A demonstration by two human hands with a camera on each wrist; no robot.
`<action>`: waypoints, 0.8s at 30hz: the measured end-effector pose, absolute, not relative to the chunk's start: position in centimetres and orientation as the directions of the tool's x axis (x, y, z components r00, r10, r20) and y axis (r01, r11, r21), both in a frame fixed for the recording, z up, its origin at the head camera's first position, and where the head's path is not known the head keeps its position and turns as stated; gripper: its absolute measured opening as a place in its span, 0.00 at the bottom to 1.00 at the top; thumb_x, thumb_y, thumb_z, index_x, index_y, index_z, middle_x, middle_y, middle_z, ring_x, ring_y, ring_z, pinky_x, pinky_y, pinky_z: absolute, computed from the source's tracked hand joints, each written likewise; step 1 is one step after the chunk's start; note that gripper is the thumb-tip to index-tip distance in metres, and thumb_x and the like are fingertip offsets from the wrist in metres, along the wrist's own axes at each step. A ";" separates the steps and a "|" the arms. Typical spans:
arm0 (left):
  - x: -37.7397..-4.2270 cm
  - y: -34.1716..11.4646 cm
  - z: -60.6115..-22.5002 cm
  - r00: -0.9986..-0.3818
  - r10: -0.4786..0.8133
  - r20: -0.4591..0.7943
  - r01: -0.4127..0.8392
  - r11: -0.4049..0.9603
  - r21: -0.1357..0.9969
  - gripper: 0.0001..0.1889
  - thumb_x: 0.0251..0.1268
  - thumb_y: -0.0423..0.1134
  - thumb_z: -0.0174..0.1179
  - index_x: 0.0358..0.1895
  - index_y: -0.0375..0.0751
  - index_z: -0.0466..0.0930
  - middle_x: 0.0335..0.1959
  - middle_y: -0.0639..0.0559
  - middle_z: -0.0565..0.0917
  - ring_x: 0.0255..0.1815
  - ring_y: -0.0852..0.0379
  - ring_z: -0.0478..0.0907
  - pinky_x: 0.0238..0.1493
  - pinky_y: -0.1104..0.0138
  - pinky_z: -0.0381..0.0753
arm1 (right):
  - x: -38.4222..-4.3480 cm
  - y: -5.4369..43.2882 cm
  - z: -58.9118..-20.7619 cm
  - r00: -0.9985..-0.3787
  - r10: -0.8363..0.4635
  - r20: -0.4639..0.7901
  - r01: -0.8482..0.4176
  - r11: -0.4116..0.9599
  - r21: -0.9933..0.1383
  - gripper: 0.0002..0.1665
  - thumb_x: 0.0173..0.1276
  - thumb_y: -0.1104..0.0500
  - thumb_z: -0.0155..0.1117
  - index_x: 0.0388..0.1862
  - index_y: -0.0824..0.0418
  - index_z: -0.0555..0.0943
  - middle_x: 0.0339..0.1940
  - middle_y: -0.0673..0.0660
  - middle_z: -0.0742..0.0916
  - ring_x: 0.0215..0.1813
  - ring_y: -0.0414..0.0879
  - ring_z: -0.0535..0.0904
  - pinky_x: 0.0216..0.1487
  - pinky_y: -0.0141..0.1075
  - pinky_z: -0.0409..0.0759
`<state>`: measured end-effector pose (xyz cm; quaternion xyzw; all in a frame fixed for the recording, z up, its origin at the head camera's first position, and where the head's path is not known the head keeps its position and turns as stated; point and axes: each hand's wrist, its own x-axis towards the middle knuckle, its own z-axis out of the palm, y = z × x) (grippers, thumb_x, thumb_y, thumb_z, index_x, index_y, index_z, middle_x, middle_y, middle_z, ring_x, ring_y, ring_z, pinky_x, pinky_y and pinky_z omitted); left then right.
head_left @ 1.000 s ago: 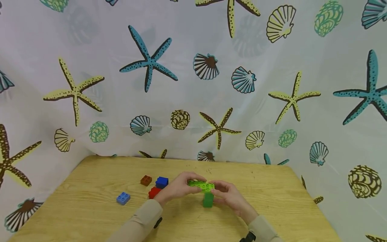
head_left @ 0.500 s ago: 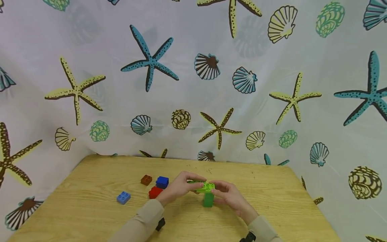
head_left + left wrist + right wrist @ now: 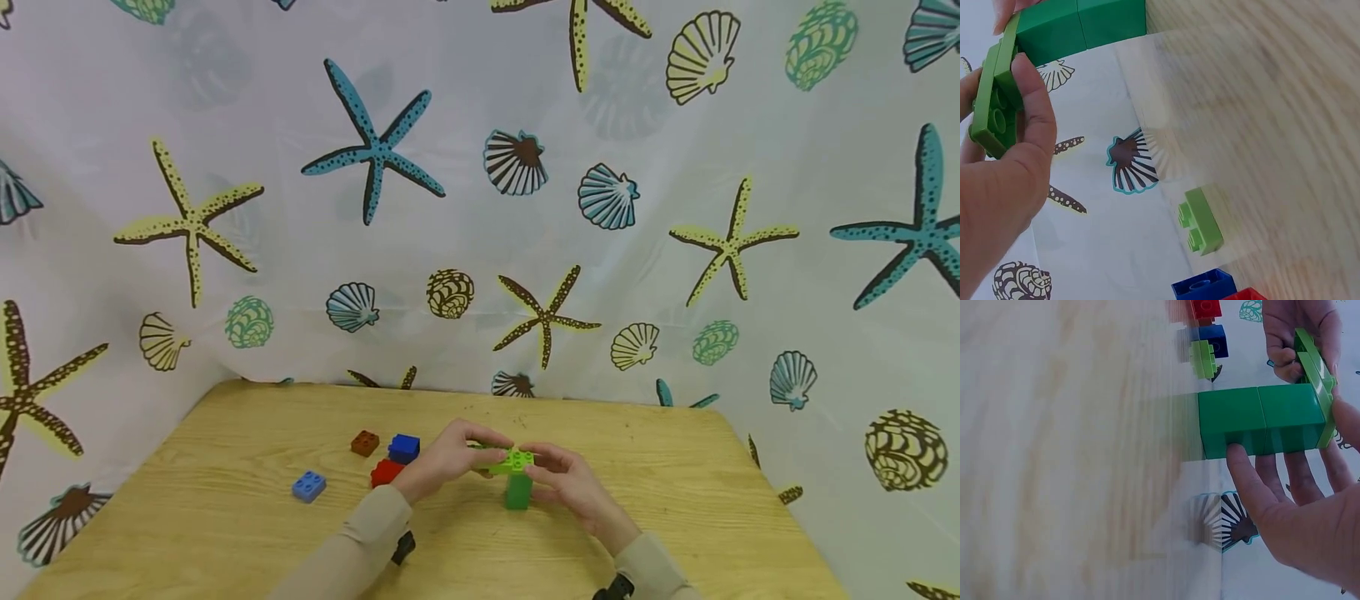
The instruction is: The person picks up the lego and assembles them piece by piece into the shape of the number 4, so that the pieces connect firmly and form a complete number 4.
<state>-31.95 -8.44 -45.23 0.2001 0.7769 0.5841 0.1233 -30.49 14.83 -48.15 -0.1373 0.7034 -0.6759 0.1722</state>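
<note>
In the head view, a tower of dark green toy bricks (image 3: pixel 517 492) stands upright on the table with long light green bricks (image 3: pixel 519 461) on top, jutting left. My left hand (image 3: pixel 444 461) pinches the jutting end between thumb and fingers. The left wrist view shows a second light green piece (image 3: pixel 1007 81) under the top one, partly covered by the thumb. My right hand (image 3: pixel 573 493) holds the tower from the right. Its fingers lie along the dark green side (image 3: pixel 1232 422) in the right wrist view, with the thumb at the light green top.
Left of the tower lie a red brick (image 3: pixel 386 472), a blue brick (image 3: pixel 404 448), a brown brick (image 3: pixel 364 442) and a light blue brick (image 3: pixel 308 486). A loose light green brick (image 3: pixel 1204 222) shows in the left wrist view. A patterned curtain (image 3: pixel 450 242) hangs behind the table.
My left thumb has moved up onto the top of the light green bricks, covering more studs. The right hand and the tower stay in place.
</note>
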 end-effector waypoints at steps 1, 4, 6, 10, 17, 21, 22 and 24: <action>-32.0 -8.6 -45.2 -0.885 0.463 0.045 0.171 0.235 0.957 0.16 0.67 0.41 0.63 0.54 0.40 0.84 0.54 0.45 0.83 0.45 0.54 0.82 0.44 0.57 0.85 | -30.5 14.8 -48.1 -0.903 -0.425 -0.058 0.041 0.049 -0.998 0.32 0.71 0.52 0.63 0.70 0.63 0.70 0.63 0.62 0.78 0.55 0.44 0.80 0.60 0.52 0.78; -32.1 -9.0 -45.3 -0.877 0.478 0.045 0.175 0.231 0.957 0.16 0.67 0.44 0.63 0.55 0.42 0.84 0.54 0.46 0.83 0.46 0.52 0.82 0.44 0.58 0.85 | -30.4 14.6 -48.1 -0.904 -0.424 -0.054 0.034 0.056 -0.998 0.31 0.72 0.52 0.61 0.70 0.63 0.70 0.62 0.60 0.79 0.55 0.43 0.80 0.60 0.53 0.77; -32.2 -9.4 -45.3 -0.879 0.475 0.041 0.173 0.238 0.956 0.16 0.67 0.45 0.63 0.54 0.43 0.84 0.52 0.47 0.84 0.45 0.52 0.82 0.45 0.58 0.85 | -30.4 14.6 -48.0 -0.904 -0.425 -0.054 0.031 0.061 -0.998 0.31 0.73 0.52 0.61 0.70 0.64 0.70 0.61 0.59 0.80 0.55 0.43 0.80 0.61 0.54 0.77; -32.4 -10.3 -45.2 -0.901 0.434 0.021 0.153 0.273 0.950 0.15 0.67 0.49 0.63 0.51 0.47 0.86 0.46 0.50 0.85 0.39 0.55 0.81 0.46 0.55 0.83 | -30.3 14.5 -48.0 -0.904 -0.423 -0.059 0.033 0.068 -0.997 0.31 0.73 0.52 0.61 0.70 0.64 0.70 0.60 0.58 0.80 0.54 0.43 0.80 0.61 0.55 0.76; -32.4 -11.7 -44.7 -0.913 0.407 0.039 0.171 0.293 0.941 0.14 0.67 0.48 0.63 0.47 0.43 0.86 0.45 0.49 0.84 0.43 0.55 0.80 0.47 0.58 0.83 | -30.5 14.6 -48.1 -0.906 -0.418 -0.073 0.048 0.070 -0.996 0.33 0.71 0.51 0.63 0.69 0.64 0.71 0.57 0.56 0.81 0.53 0.42 0.80 0.59 0.52 0.79; -32.4 -12.1 -44.5 -0.909 0.412 0.065 0.201 0.294 0.934 0.13 0.67 0.47 0.62 0.47 0.42 0.86 0.46 0.48 0.84 0.44 0.53 0.80 0.46 0.58 0.84 | -30.5 14.7 -48.1 -0.905 -0.420 -0.073 0.049 0.069 -0.996 0.33 0.71 0.51 0.63 0.69 0.64 0.71 0.58 0.56 0.81 0.53 0.42 0.80 0.58 0.50 0.80; -32.3 -12.2 -44.4 -0.910 0.410 0.065 0.201 0.297 0.933 0.13 0.68 0.46 0.62 0.47 0.42 0.86 0.46 0.48 0.84 0.44 0.53 0.81 0.45 0.58 0.84 | -30.5 14.7 -48.1 -0.904 -0.421 -0.077 0.053 0.068 -0.996 0.33 0.71 0.51 0.63 0.69 0.64 0.71 0.58 0.56 0.81 0.54 0.42 0.80 0.58 0.50 0.80; -32.3 -12.4 -44.4 -0.911 0.406 0.066 0.201 0.301 0.932 0.13 0.68 0.46 0.62 0.46 0.41 0.86 0.46 0.48 0.85 0.44 0.52 0.81 0.45 0.58 0.84 | -30.5 14.7 -48.0 -0.903 -0.422 -0.082 0.059 0.067 -0.996 0.33 0.70 0.50 0.64 0.70 0.63 0.71 0.58 0.55 0.81 0.54 0.42 0.80 0.57 0.49 0.80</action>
